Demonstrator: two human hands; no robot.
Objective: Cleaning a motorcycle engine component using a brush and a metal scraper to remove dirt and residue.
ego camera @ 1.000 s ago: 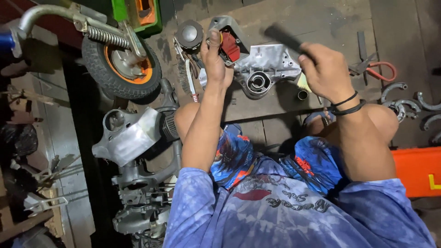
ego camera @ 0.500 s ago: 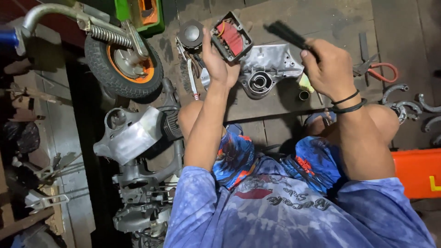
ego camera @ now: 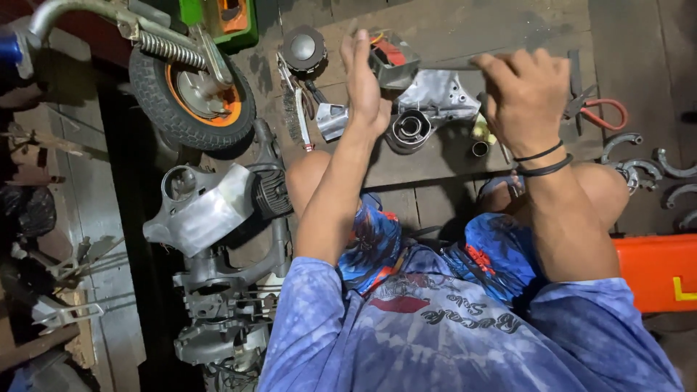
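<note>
Fingers of the left hand [ego camera: 365, 86] wrap a small grey housing with a red insert [ego camera: 390, 59], while the right hand [ego camera: 524, 94] closes round a dark, thin tool [ego camera: 444, 66] aimed at it.

The housing sits raised above a silver engine casing [ego camera: 435, 101] on the floor. Red-handled pliers [ego camera: 599, 110] lie to the right; a small orange-rimmed wheel [ego camera: 190, 91] stands to the left.

left hand [ego camera: 365, 87] raised, fingers [ego camera: 355, 45] extended upward; right hand [ego camera: 526, 94] curled in a fist, wrist banded
</note>
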